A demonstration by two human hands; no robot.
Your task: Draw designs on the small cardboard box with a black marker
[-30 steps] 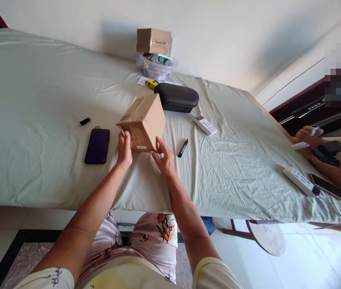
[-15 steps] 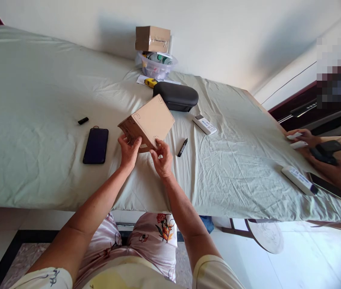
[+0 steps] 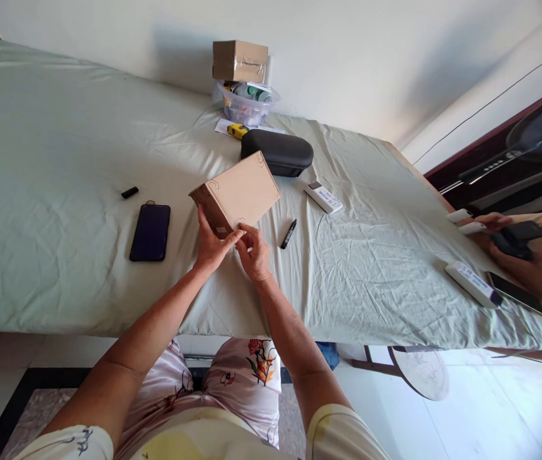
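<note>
green bedsheet (image 3: pixel 74 166), tilted brown cardboard box (image 3: pixel 237 195), left hand (image 3: pixel 212 249), right hand (image 3: pixel 253 253)

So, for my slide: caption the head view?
Left hand and right hand hold a cardboard box over a green bedsheet.

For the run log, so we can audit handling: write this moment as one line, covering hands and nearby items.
left hand: holds cardboard box | right hand: holds box's lower edge | nearby: black marker, smartphone
</note>
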